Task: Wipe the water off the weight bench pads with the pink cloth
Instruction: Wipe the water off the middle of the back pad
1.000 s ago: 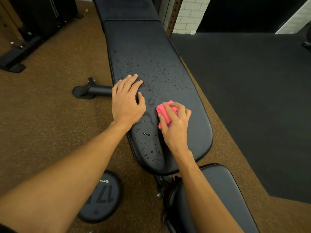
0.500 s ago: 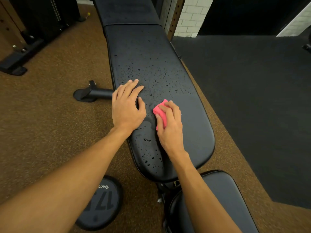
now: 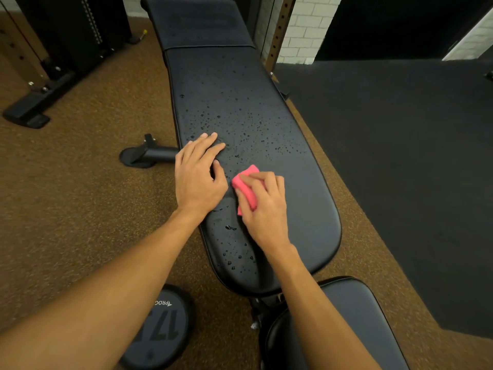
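A long black bench pad (image 3: 298, 182) runs away from me, dotted with water drops across its middle and near its front left end. My right hand (image 3: 262, 206) presses a folded pink cloth (image 3: 246, 182) flat on the pad's middle. My left hand (image 3: 198, 174) lies palm down on the pad's left edge, fingers together, holding nothing. A second black pad (image 3: 357, 316) sits at the bottom right, partly behind my right forearm. A further pad section (image 3: 197, 22) lies at the far end.
A round black weight plate (image 3: 160, 329) lies on the brown floor at the lower left. The bench's foot tube (image 3: 149, 154) sticks out left of the pad. A rack base (image 3: 37, 102) stands at the far left. Dark matting (image 3: 400, 156) covers the floor on the right.
My right hand has slid the pink cloth a little to the left, toward my left hand. The left hand has stayed on the pad's edge.
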### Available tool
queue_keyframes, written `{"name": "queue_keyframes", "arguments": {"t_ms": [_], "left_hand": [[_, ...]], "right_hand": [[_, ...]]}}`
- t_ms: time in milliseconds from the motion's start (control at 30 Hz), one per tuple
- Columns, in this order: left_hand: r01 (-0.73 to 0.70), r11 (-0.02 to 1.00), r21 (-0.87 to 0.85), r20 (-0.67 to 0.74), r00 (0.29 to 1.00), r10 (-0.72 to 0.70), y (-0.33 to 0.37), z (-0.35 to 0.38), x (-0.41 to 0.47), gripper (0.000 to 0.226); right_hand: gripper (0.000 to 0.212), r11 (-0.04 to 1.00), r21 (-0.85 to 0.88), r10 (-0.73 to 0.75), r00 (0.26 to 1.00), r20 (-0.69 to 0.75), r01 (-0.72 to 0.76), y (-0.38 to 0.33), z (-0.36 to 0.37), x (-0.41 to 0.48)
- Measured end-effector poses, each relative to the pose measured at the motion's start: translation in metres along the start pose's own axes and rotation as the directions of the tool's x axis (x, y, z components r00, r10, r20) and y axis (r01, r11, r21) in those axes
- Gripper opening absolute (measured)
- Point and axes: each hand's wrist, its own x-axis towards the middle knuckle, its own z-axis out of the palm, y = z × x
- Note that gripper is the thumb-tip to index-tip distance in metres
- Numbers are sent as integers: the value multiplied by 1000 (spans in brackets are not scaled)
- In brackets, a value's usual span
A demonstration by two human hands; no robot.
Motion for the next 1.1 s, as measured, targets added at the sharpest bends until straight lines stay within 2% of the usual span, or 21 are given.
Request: {"name": "queue_keyframes", "arguments": {"t_ms": [100, 267, 367, 467, 533, 633, 733, 833, 933, 1000, 1033, 1100], "left_hand": [[-1, 1000, -12, -6, 1000, 1, 1, 1, -1, 40], [1, 1000, -23, -17, 1000, -1, 0, 0, 0, 39], [8, 999, -35, -28, 1000, -9, -2, 2, 0, 40], [15, 999, -47, -29, 999, -16, -5, 3, 0, 40], [20, 998, -52, -27, 999, -22, -5, 3, 1, 40], [35, 998, -60, -23, 999, -37, -3, 3, 1, 39], [43, 997, -61, -20, 999, -44, -3, 1, 1, 38], [33, 997, -66, -16, 999, -35, -4, 1, 0, 38], [33, 997, -72, -12, 999, -34, -4, 1, 0, 38], [33, 997, -75, -13, 999, -34, -4, 1, 0, 38], [34, 996, -78, -9, 999, -35, -5, 1, 0, 38], [28, 996, -79, -6, 1000, -29, -4, 2, 1, 38]], "right_hand": [[29, 1000, -14, -14, 999, 32, 14, 19, -18, -13], [22, 988, 49, 148, 988, -35, -146, 21, 1, 14], [18, 994, 78, 79, 997, -3, -78, 3, 11, 18], [20, 994, 86, -83, 990, 112, 73, 2, -1, 0], [22, 989, 91, -128, 977, 170, 113, 18, -19, -14], [21, 999, 35, 6, 994, 111, -10, 38, -31, -14], [19, 991, 68, 114, 990, 82, -120, 33, -12, -2], [28, 994, 49, 86, 987, 138, -93, 17, 1, -4], [44, 997, -62, -21, 968, 252, 37, 7, -10, -29], [47, 988, -89, -91, 946, 312, 124, 11, -22, -47], [48, 987, -96, -94, 942, 322, 131, 15, -28, -54], [48, 992, -116, -7, 957, 291, 43, 24, -37, -59]]}}
